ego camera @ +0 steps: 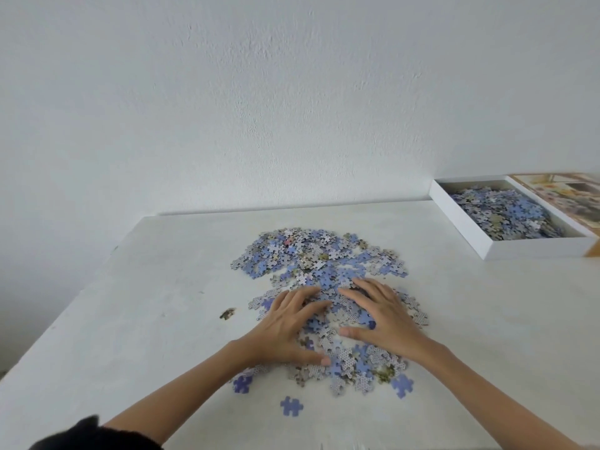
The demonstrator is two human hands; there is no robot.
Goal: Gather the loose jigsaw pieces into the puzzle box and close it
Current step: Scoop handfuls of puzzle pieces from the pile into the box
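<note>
Dark sleeve (94, 433) and two bare forearms come in over the near edge of the table (130, 319). Just past them, a few blue strays (291, 405) lie apart from the main pile of jigsaw pieces (318, 254), which spreads across the middle of the surface.

The left hand (285, 329) and right hand (383, 319) rest flat on the near half of the pile, fingers spread and only slightly bent, thumbs turned inward. Neither grips anything.

The puzzle box (487, 245) sits at the far right corner, well apart from the pile, open and already partly filled. Its printed lid (565, 196) lies against its far side; whether it is beside or under the box I cannot tell.

The likely trouble is the carry. A handful cupped between two open palms will probably shed pieces on the way to that corner. Raking toward the body could also push the strays off the near edge. One brownish piece (227, 314) left of the pile is easy to overlook.
</note>
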